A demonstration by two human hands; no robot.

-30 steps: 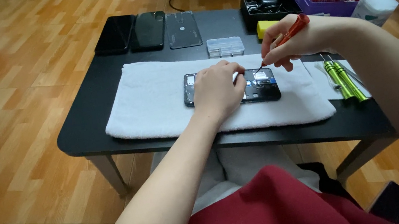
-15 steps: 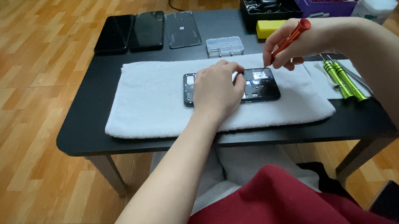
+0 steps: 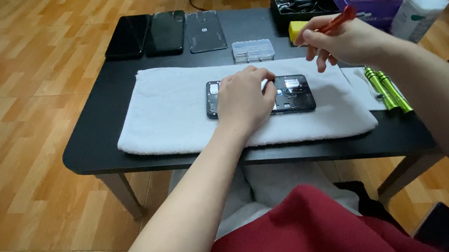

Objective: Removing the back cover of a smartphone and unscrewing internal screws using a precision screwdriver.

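The opened phone (image 3: 290, 94) lies back-off on the white towel (image 3: 176, 112) in the middle of the black table (image 3: 92, 144), its insides bare. The left hand (image 3: 243, 101) presses flat on it, grip closed on nothing. The right hand (image 3: 341, 42) hovers just above and to the right of it, pinching a red screwdriver (image 3: 341, 17). Its cover is already off; inner work looks unfinished. Two green screwdrivers (image 3: 386, 88) lie beside the towel, three dark phone panels (image 3: 164, 33) further back.
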